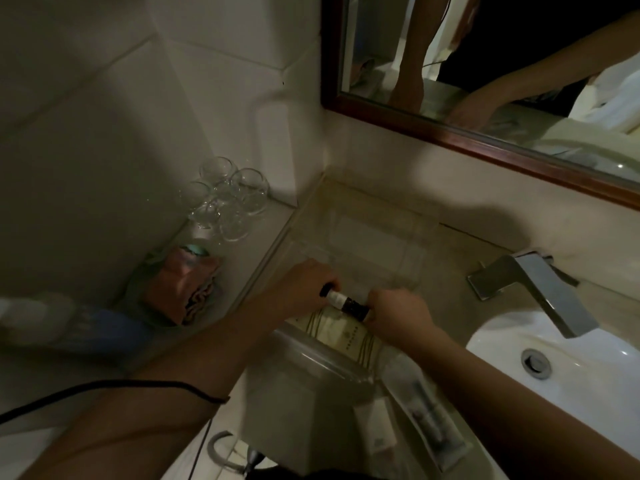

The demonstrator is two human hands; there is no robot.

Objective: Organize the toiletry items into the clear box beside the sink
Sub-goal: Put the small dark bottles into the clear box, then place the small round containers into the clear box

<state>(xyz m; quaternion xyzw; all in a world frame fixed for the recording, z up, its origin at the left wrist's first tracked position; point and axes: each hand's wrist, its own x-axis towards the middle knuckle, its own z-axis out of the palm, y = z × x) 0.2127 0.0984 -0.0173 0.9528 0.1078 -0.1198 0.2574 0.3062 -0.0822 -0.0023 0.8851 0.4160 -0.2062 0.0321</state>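
Both hands share a grip on a small dark bottle with a white label (343, 301), its long axis level: left hand (304, 285) at the cap, right hand (398, 315) at the base. It hangs over the near edge of the clear plastic box (363, 233), whose floor beyond the grip lies open.

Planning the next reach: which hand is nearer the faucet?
Right. The right hand grips the small bottle just left of the faucet; the left hand holds its far end.

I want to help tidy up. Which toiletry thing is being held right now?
The small dark bottle with the black cap: the left hand and right hand hold its ends. The cream packet and the clear-wrapped sachets lie untouched.
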